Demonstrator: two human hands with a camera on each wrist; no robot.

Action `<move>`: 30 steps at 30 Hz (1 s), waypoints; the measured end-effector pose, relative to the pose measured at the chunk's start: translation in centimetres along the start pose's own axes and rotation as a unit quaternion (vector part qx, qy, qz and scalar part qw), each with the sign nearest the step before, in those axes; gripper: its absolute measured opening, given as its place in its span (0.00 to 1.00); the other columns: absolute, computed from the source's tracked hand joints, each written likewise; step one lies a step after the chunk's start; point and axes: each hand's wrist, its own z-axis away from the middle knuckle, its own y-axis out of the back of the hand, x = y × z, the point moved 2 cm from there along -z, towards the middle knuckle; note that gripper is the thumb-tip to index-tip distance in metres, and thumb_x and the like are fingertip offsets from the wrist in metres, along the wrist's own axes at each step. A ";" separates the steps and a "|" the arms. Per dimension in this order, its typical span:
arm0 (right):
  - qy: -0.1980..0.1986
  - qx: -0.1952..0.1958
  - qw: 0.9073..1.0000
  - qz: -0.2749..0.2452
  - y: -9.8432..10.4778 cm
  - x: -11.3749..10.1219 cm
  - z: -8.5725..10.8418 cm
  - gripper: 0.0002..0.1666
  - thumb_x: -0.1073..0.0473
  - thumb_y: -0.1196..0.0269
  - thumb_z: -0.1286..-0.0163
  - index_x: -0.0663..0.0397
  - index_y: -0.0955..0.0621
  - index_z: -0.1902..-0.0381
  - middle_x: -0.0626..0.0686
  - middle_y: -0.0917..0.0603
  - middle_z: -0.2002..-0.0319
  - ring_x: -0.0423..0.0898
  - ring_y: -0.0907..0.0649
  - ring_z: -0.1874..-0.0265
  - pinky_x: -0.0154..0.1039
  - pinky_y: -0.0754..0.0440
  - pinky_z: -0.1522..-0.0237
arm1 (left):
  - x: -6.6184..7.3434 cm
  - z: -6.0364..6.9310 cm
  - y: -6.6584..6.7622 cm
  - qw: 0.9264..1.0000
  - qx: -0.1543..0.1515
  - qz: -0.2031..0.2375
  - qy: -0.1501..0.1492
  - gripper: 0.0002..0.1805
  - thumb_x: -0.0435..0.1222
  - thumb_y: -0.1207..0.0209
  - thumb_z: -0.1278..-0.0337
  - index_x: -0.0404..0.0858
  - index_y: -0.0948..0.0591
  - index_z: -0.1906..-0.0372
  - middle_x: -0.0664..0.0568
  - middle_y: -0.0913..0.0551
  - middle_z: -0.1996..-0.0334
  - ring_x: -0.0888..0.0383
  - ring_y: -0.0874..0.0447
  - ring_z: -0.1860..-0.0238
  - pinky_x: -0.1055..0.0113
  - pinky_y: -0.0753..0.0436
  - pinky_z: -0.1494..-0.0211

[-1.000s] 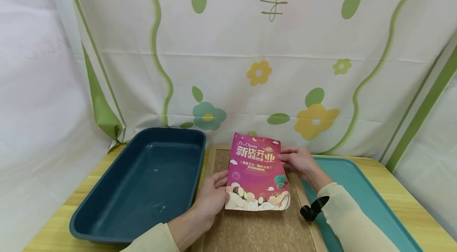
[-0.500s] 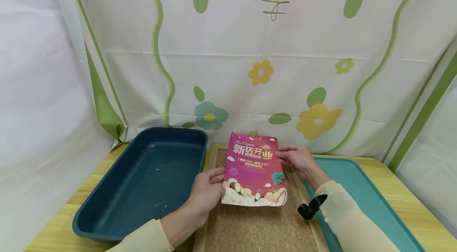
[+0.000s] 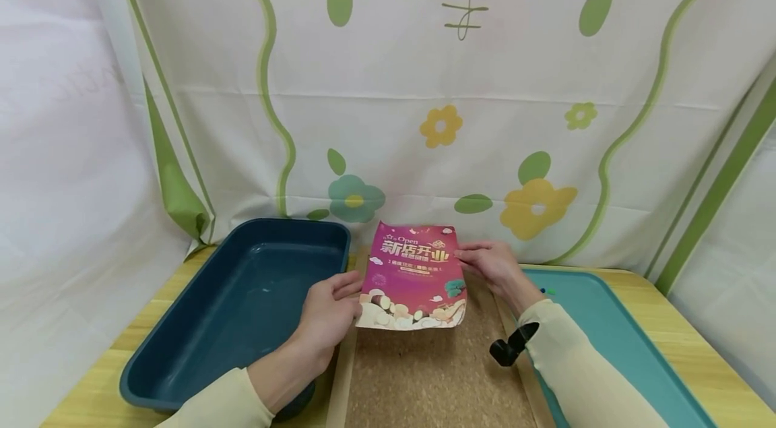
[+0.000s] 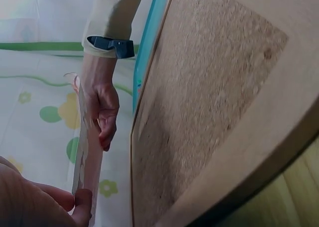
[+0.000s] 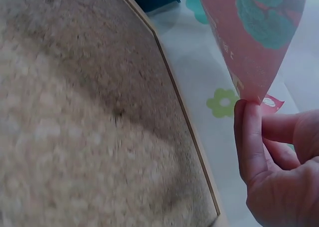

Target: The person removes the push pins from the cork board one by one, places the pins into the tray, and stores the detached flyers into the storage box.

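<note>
A purple-pink printed flyer (image 3: 415,280) with gold lettering is held above a wood-framed cork board (image 3: 436,381). My left hand (image 3: 327,310) pinches its lower left edge. On the other side, my right hand (image 3: 494,269) pinches the upper right edge between thumb and fingers. In the left wrist view the flyer (image 4: 89,159) shows nearly edge-on, apart from the cork. The right wrist view shows my right hand (image 5: 284,159) gathering the flyer's edge (image 5: 254,82) at the fingertips. Part of the board's far end is hidden beneath the flyer.
Left of the board stands a deep dark-blue tray (image 3: 242,307). A flat teal tray (image 3: 597,313) lies to the right, with small green and blue pieces (image 3: 548,291) near its left edge. Behind hangs a white flowered cloth (image 3: 376,131). A black wrist strap (image 3: 514,344) is on the right sleeve.
Both hands have carried the flyer left and slightly toward the back, uncovering more cork at the front. Their hold on its edges looks the same.
</note>
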 end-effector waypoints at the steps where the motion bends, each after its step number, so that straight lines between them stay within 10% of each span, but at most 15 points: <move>1: 0.001 -0.001 1.000 -0.001 -0.2 -0.1 0.0 0.25 0.60 0.34 0.22 0.71 0.19 0.34 0.68 0.13 0.40 0.40 0.07 0.61 0.40 0.09 0.50 | 0.1 -0.1 0.3 1.000 0.003 -0.002 0.000 0.36 0.19 0.48 0.39 0.29 0.31 0.23 0.32 0.23 0.28 0.35 0.21 0.29 0.67 0.16 0.59; 12: 0.012 -0.007 0.999 -0.052 -2.8 -1.1 -0.5 0.22 0.64 0.35 0.22 0.73 0.19 0.37 0.60 0.09 0.51 0.38 0.09 0.66 0.38 0.09 0.52 | 0.5 -0.5 2.6 1.000 0.019 -0.024 0.000 0.33 0.21 0.50 0.34 0.33 0.28 0.23 0.35 0.23 0.27 0.37 0.23 0.28 0.51 0.17 0.32; 30: 0.015 -0.019 0.995 -0.096 -8.5 -2.1 -1.1 0.18 0.67 0.35 0.24 0.71 0.16 0.41 0.66 0.14 0.43 0.40 0.10 0.64 0.36 0.09 0.54 | -0.3 -1.3 7.3 0.998 0.022 -0.046 0.021 0.32 0.27 0.48 0.28 0.35 0.32 0.20 0.35 0.30 0.22 0.40 0.27 0.25 0.46 0.22 0.25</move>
